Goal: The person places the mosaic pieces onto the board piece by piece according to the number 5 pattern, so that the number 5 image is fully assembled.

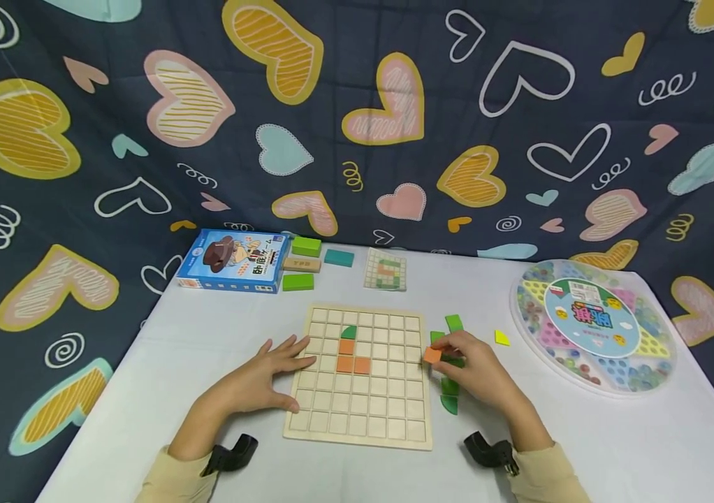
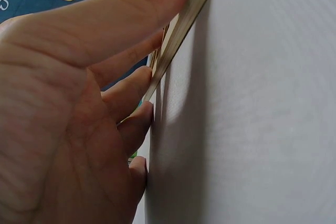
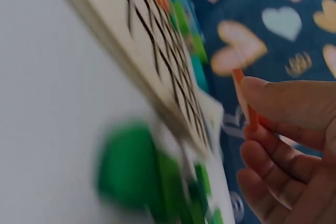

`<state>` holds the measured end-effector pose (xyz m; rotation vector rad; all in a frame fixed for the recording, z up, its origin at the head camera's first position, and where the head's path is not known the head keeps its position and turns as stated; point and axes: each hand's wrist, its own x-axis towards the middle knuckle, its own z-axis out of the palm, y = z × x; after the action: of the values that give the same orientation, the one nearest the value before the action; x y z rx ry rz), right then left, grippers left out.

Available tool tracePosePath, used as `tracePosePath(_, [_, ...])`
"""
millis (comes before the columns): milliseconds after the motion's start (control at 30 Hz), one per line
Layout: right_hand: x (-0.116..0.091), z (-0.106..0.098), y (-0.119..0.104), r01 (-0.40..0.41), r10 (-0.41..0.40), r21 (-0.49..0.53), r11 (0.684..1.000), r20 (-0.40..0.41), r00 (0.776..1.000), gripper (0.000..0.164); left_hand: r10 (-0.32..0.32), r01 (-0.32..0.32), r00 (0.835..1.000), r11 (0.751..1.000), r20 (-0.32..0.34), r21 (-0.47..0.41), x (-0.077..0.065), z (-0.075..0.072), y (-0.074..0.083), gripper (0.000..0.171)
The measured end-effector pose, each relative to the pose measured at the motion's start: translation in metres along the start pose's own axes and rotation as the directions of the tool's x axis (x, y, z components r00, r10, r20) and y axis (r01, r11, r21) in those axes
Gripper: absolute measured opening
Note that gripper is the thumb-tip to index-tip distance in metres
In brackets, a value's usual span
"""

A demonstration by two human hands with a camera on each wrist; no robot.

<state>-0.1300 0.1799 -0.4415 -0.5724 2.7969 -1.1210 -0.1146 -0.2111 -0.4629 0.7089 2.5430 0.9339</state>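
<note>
Board [image 1: 388, 405] could skid if left hand [image 1: 263, 377], fingers spread at its left edge and holding nothing, pushes sideways. Right hand [image 1: 479, 367] could scatter green pieces [image 1: 449, 405] if it dips. Orange square [image 1: 432, 355], pinched in right fingers near board's right edge, could slip: small grip area. Worktop [image 1: 357, 482] bare in front; green pieces crowd board's right edge.

orange tile [image 1: 432, 355], green pieces [image 1: 449, 387], heart-print cloth [image 1: 344, 161]
</note>
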Motion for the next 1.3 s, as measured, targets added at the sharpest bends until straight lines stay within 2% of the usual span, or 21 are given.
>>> tracePosePath(233, [0.017, 0.028, -0.023, 0.134, -0.132, -0.009, 0.991, 0.119, 0.984, 0.024, 0.012, -0.012, 1.0, 1.0, -0.002, 0.015, 0.002, 0.002, -0.002, 0.082])
tracePosePath(433, [0.033, 0.045, -0.033, 0.198, -0.17, -0.115, 0.974, 0.218, 0.961, 0.022, 0.01, -0.01, 1.0, 1.0, -0.003, 0.007, 0.001, 0.003, -0.001, 0.08])
tracePosePath(700, [0.04, 0.055, -0.037, 0.255, -0.203, -0.201, 0.946, 0.247, 0.948, 0.023, 0.006, -0.006, 1.0, 1.0, -0.003, 0.014, 0.001, 0.001, 0.001, 0.081])
tracePosePath(900, [0.041, 0.054, -0.037, 0.268, -0.221, -0.185, 0.945, 0.239, 0.945, 0.025, 0.003, -0.003, 1.0, 1.0, -0.005, 0.014, 0.001, -0.001, 0.001, 0.081])
tracePosePath(1033, [0.039, 0.047, -0.029, 0.252, -0.22, -0.11, 0.962, 0.241, 0.945, 0.032, 0.001, -0.001, 1.0, 1.0, -0.004, 0.005, 0.001, 0.0, 0.001, 0.081])
tracePosePath(1167, [0.035, 0.029, -0.016, 0.164, -0.153, -0.048, 0.985, 0.178, 0.972, 0.037, 0.001, -0.001, 1.0, 1.0, 0.001, 0.004, 0.001, 0.0, 0.001, 0.08])
tracePosePath(1300, [0.029, 0.007, 0.007, 0.075, -0.069, -0.065, 0.995, 0.078, 0.995, 0.038, -0.002, 0.002, 1.0, 1.0, 0.003, 0.01, 0.0, 0.0, 0.001, 0.08])
